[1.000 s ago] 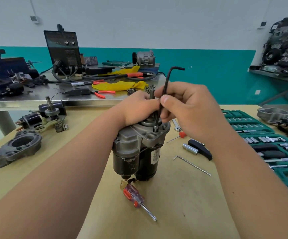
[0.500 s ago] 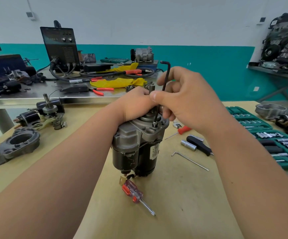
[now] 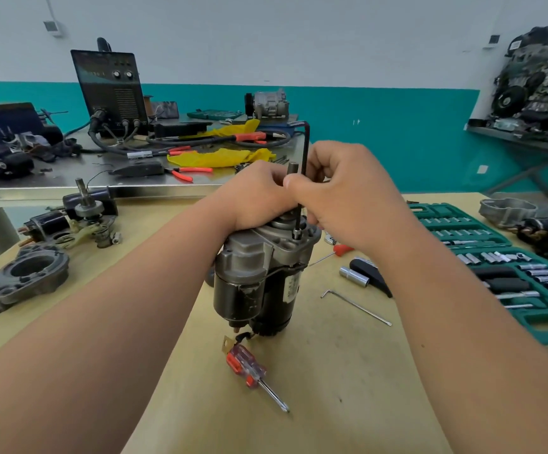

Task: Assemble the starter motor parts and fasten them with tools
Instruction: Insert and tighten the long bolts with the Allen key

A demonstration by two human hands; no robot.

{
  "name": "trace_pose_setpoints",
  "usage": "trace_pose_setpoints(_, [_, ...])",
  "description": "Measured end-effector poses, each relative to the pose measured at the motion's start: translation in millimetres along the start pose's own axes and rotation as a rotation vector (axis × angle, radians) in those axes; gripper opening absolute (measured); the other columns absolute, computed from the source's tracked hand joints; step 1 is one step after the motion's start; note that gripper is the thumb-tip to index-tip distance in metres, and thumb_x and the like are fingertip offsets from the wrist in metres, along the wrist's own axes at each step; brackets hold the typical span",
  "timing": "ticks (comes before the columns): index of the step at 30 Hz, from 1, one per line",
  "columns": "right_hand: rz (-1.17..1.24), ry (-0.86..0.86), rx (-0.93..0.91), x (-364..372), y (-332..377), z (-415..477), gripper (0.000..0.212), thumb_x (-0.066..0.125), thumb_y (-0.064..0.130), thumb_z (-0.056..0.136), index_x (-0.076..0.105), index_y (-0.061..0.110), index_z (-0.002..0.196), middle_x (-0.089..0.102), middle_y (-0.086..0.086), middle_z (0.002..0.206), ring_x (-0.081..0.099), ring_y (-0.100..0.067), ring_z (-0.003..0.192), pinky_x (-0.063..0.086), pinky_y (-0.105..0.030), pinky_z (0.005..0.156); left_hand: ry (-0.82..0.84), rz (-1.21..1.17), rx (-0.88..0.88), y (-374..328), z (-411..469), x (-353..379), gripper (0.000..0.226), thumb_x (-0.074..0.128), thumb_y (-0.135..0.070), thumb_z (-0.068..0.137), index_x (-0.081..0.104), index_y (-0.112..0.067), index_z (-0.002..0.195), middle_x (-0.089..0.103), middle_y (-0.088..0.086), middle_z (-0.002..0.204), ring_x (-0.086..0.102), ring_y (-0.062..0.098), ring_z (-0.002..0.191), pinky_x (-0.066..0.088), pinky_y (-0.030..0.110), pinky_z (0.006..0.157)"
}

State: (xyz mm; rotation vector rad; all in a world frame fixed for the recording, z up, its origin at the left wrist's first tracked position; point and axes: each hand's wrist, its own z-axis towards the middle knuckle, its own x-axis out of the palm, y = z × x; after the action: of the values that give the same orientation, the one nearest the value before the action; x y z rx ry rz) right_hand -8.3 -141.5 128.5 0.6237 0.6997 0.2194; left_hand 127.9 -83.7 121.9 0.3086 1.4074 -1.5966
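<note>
A black and grey starter motor [image 3: 259, 276] stands upright on the tan table, its aluminium flange at the top. My left hand [image 3: 256, 194] grips the motor's top end from the left. My right hand [image 3: 348, 198] pinches the long shaft of a black hex key [image 3: 304, 152], which stands upright. Its tip sits in a bolt head [image 3: 297, 234] on the flange, and its short arm points left at the top. A steel shaft [image 3: 292, 168] of the motor sticks up between my hands.
A red screwdriver [image 3: 249, 370] lies in front of the motor. A thin hex key [image 3: 354, 306], a socket [image 3: 353, 276] and a black handle [image 3: 372, 276] lie to the right, near the green socket set [image 3: 508, 263]. An aluminium housing [image 3: 20, 280] and loose motor parts [image 3: 79, 221] lie to the left.
The hex key's short arm has swung from pointing right to pointing left as my right hand turned it in the bolt. My left hand has stayed on the motor.
</note>
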Motion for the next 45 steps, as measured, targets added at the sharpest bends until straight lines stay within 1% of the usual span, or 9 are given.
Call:
trace_pose_setpoints(6, [0.122, 0.01, 0.063, 2, -13, 3, 0.018, 0.062, 0.02, 0.088, 0.053, 0.005, 0.082, 0.064, -0.004, 0.055, 0.064, -0.012, 0.044, 0.057, -0.035, 0.045, 0.034, 0.199, -0.146, -9, -20, -13, 0.056, 0.068, -0.048, 0.078, 0.044, -0.027, 0.124, 0.059, -0.01, 0.104, 0.059, 0.009, 0.089, 0.049, 0.029, 0.073])
trace_pose_setpoints(12, [0.182, -0.079, 0.096, 8, -19, 1, 0.022, 0.064, 0.022, 0.087, 0.05, 0.008, 0.076, 0.062, -0.008, 0.062, 0.062, -0.01, 0.042, 0.052, -0.028, 0.04, -0.153, 0.293, -0.068, -19, -53, 10, 0.008, 0.053, -0.022, 0.092, 0.05, -0.027, 0.099, 0.059, -0.009, 0.09, 0.056, 0.008, 0.078, 0.047, 0.026, 0.063])
trace_pose_setpoints(16, [0.234, -0.047, 0.064, 10, -14, -2, 0.014, 0.065, 0.02, 0.087, 0.055, 0.018, 0.077, 0.058, 0.003, 0.052, 0.06, -0.01, 0.041, 0.046, -0.022, 0.038, -0.155, 0.263, -0.072, -23, -63, 9, 0.016, 0.047, -0.015, 0.088, 0.06, -0.024, 0.091, 0.059, -0.007, 0.086, 0.054, 0.008, 0.075, 0.045, 0.027, 0.06])
trace_pose_setpoints(21, [0.093, -0.094, 0.036, 12, -6, -2, 0.027, 0.072, 0.032, 0.08, 0.056, 0.012, 0.073, 0.062, -0.003, 0.064, 0.063, -0.022, 0.057, 0.055, -0.044, 0.055, -0.229, 0.221, -0.079, -25, -75, 11, 0.011, 0.056, -0.042, 0.076, 0.056, -0.032, 0.08, 0.059, -0.012, 0.08, 0.055, 0.004, 0.071, 0.043, 0.026, 0.055])
trace_pose_setpoints(24, [0.048, -0.13, 0.015, 15, -3, -4, 0.028, 0.072, 0.038, 0.079, 0.058, 0.014, 0.073, 0.061, 0.0, 0.064, 0.06, -0.015, 0.058, 0.053, -0.039, 0.056, -0.265, 0.204, -0.06, -24, -80, 16, 0.024, 0.053, -0.055, 0.072, 0.052, -0.032, 0.075, 0.056, -0.011, 0.082, 0.053, 0.004, 0.071, 0.042, 0.027, 0.055])
trace_pose_setpoints(29, [0.06, -0.014, -0.042, 11, -1, -3, 0.017, 0.069, 0.032, 0.083, 0.059, 0.022, 0.073, 0.058, 0.016, 0.055, 0.053, 0.0, 0.05, 0.039, -0.013, 0.046, -0.279, 0.13, -0.065, -22, -76, 16, 0.019, 0.063, -0.04, 0.084, 0.063, -0.026, 0.07, 0.059, -0.013, 0.064, 0.052, -0.001, 0.058, 0.036, 0.023, 0.051])
trace_pose_setpoints(34, [0.269, 0.171, -0.024, -13, -3, 4, 0.014, 0.056, 0.013, 0.094, 0.068, 0.019, 0.089, 0.069, -0.004, 0.076, 0.065, -0.012, 0.058, 0.055, -0.025, 0.054, -0.23, 0.087, -0.057, -17, -73, 13, 0.026, 0.067, -0.041, 0.084, 0.058, -0.038, 0.06, 0.053, -0.016, 0.053, 0.05, -0.007, 0.056, 0.032, 0.013, 0.042])
trace_pose_setpoints(40, [0.127, 0.077, -0.099, -10, -1, 4, 0.013, 0.066, 0.021, 0.088, 0.066, 0.02, 0.075, 0.065, 0.005, 0.056, 0.06, -0.003, 0.047, 0.053, -0.022, 0.052, -0.257, 0.025, 0.01, -13, -70, 14, 0.021, 0.068, -0.048, 0.075, 0.059, -0.028, 0.078, 0.06, -0.013, 0.071, 0.055, 0.003, 0.067, 0.044, 0.027, 0.057])
trace_pose_setpoints(45, [0.116, 0.001, -0.045, -8, -2, 1, 0.016, 0.067, 0.025, 0.087, 0.062, 0.019, 0.073, 0.065, 0.003, 0.057, 0.059, -0.002, 0.045, 0.053, -0.025, 0.053, -0.271, 0.038, -0.019, -15, -65, 18, 0.026, 0.07, -0.044, 0.077, 0.057, -0.026, 0.064, 0.051, -0.013, 0.055, 0.046, -0.001, 0.051, 0.029, 0.024, 0.049])
